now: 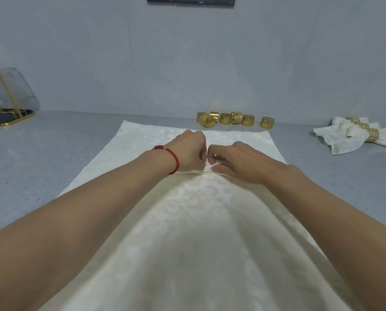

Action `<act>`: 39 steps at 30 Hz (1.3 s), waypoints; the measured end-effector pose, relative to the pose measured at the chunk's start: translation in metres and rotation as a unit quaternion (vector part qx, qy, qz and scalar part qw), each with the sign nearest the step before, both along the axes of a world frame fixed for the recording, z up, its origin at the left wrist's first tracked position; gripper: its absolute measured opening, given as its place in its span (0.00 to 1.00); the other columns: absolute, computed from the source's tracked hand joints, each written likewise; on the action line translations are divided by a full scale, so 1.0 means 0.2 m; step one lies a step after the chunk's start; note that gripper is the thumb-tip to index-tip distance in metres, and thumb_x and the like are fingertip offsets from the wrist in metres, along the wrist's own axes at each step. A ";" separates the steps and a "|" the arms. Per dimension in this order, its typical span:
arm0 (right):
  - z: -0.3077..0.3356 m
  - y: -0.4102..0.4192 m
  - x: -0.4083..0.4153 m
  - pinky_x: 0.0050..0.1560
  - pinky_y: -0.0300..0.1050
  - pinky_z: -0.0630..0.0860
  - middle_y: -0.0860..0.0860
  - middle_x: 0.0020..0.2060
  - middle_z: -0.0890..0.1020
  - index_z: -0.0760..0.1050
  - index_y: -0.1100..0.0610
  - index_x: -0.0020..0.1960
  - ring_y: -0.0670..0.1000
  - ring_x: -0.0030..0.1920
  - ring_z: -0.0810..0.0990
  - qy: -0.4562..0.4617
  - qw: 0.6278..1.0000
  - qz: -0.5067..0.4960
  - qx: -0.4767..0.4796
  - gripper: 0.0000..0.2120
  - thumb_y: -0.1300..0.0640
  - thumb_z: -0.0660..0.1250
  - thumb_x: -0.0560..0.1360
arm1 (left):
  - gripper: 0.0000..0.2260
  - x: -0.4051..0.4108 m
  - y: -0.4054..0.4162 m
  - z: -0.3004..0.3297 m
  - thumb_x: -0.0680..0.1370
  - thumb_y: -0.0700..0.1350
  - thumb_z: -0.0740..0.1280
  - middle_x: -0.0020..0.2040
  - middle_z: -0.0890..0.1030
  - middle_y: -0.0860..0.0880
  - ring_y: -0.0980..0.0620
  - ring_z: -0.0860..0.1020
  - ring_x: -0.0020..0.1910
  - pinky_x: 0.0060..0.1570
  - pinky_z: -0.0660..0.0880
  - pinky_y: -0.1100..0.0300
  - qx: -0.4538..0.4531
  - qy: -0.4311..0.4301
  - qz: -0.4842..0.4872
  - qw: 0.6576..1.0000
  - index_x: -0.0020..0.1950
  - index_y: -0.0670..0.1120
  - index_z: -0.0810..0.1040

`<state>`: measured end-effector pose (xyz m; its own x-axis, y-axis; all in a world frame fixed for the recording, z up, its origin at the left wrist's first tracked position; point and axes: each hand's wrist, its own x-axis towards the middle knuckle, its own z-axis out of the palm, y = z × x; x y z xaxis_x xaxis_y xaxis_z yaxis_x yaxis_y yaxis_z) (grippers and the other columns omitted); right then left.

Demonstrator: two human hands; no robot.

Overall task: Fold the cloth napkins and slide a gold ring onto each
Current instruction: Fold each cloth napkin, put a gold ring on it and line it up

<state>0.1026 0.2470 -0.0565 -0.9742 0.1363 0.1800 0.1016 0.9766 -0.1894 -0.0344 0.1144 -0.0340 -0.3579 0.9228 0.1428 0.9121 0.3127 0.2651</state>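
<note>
A large cream damask napkin [187, 221] lies spread on the grey table, running from the near edge toward the back. Its near part is raised into a fold whose edge crosses under both hands. My left hand [190, 151], with a red cord bracelet at the wrist, pinches that folded edge at the middle. My right hand [230, 162] pinches the same edge right beside it, fingers curled down on the cloth. Several gold rings [225, 118] with a cut-out key pattern stand in a loose group behind the napkin, one [266, 123] set apart to the right.
At the far right lie folded napkins [353, 135] with gold rings on them. A clear cover with a gold frame [8, 97] stands at the far left on a dark tray. A grey wall closes the table's back edge.
</note>
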 end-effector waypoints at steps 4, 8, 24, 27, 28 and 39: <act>0.05 0.01 -0.05 0.36 0.40 0.65 0.48 0.36 0.81 0.78 0.51 0.45 0.46 0.36 0.74 -0.014 1.000 -0.009 -0.011 0.04 0.55 0.70 0.78 | 0.13 0.02 0.01 0.03 0.71 0.53 0.74 0.33 0.79 0.50 0.50 0.75 0.35 0.34 0.71 0.60 -0.032 -0.002 -0.007 0.999 0.38 0.43 0.82; 0.07 0.04 -0.10 0.43 0.45 0.75 0.48 0.39 0.84 0.81 0.51 0.44 0.51 0.42 0.81 -0.024 0.997 -0.027 -0.064 0.03 0.56 0.74 0.76 | 0.12 0.03 0.03 0.02 0.68 0.50 0.79 0.39 0.81 0.52 0.50 0.78 0.42 0.39 0.72 0.59 -0.044 0.042 -0.025 0.998 0.37 0.48 0.77; 0.21 0.16 -0.15 0.52 0.47 0.81 0.47 0.44 0.87 0.87 0.52 0.46 0.49 0.49 0.85 -0.043 0.972 -0.094 -0.213 0.09 0.57 0.67 0.78 | 0.15 0.02 0.05 -0.01 0.66 0.45 0.77 0.43 0.73 0.51 0.51 0.74 0.40 0.36 0.74 0.59 -0.024 0.014 -0.020 0.999 0.38 0.51 0.70; 0.19 0.30 -0.29 0.52 0.48 0.80 0.51 0.42 0.86 0.84 0.56 0.47 0.54 0.49 0.84 0.041 0.972 -0.201 -0.111 0.08 0.56 0.67 0.78 | 0.14 0.02 0.04 -0.03 0.68 0.44 0.75 0.45 0.70 0.51 0.49 0.74 0.45 0.40 0.76 0.57 -0.002 0.004 -0.022 1.000 0.40 0.51 0.70; 0.18 0.33 -0.36 0.51 0.48 0.79 0.52 0.42 0.86 0.83 0.57 0.45 0.55 0.48 0.83 0.053 0.966 -0.233 -0.095 0.09 0.55 0.66 0.78 | 0.13 0.02 0.04 -0.03 0.68 0.43 0.75 0.45 0.70 0.52 0.48 0.74 0.46 0.41 0.76 0.56 -0.001 -0.008 -0.021 1.000 0.42 0.50 0.70; 0.09 0.39 -0.84 0.59 0.51 0.78 0.57 0.70 0.76 0.74 0.57 0.73 0.60 0.63 0.78 -0.020 0.948 -0.262 -0.181 0.21 0.65 0.59 0.81 | 0.17 -0.02 0.07 -0.02 0.69 0.41 0.76 0.41 0.62 0.53 0.55 0.67 0.36 0.29 0.65 0.61 -0.001 -0.013 -0.041 0.999 0.45 0.48 0.67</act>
<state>-0.0659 0.3245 -0.0383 -0.7611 0.6485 -0.0072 0.5688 0.6622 -0.4878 -0.0385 0.1291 -0.0372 -0.2838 0.9497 0.1323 0.9275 0.2369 0.2890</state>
